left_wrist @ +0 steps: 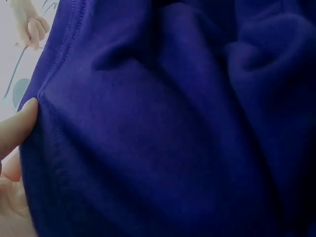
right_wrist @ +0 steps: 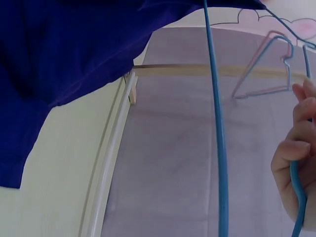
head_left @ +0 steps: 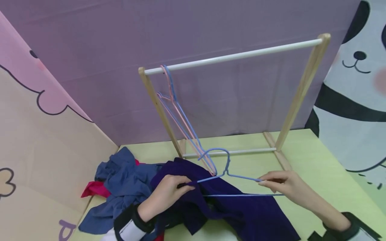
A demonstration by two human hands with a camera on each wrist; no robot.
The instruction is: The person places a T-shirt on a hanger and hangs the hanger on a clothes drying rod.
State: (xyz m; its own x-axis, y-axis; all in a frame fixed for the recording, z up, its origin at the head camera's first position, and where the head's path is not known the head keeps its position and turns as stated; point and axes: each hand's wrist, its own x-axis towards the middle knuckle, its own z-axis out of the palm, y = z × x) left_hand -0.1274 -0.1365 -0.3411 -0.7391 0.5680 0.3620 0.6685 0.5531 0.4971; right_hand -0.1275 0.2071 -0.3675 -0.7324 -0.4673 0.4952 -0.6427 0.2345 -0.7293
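A blue hanger (head_left: 228, 164) is held level over the table, its hook upward. My right hand (head_left: 286, 184) pinches its right shoulder between thumb and fingers; the right wrist view shows these fingers (right_wrist: 302, 131) curled round the blue wire. At the other end, my left hand (head_left: 169, 192) pinches the edge of a dark blue garment (head_left: 256, 214) where the hanger's left shoulder enters the cloth. A stitched seam runs close to the left thumb (left_wrist: 22, 123) in the left wrist view. Most of the garment hangs and spreads below the hanger's bottom bar, which crosses in front of it.
Behind the hands stands a wooden rack (head_left: 297, 93) with a white rod (head_left: 241, 55). Pink and blue hangers (head_left: 181, 112) hang at the rod's left end. Crumpled grey-blue clothing (head_left: 129, 182) lies left on the pale table (head_left: 304, 160), over a red-pink cloth (head_left: 97, 189).
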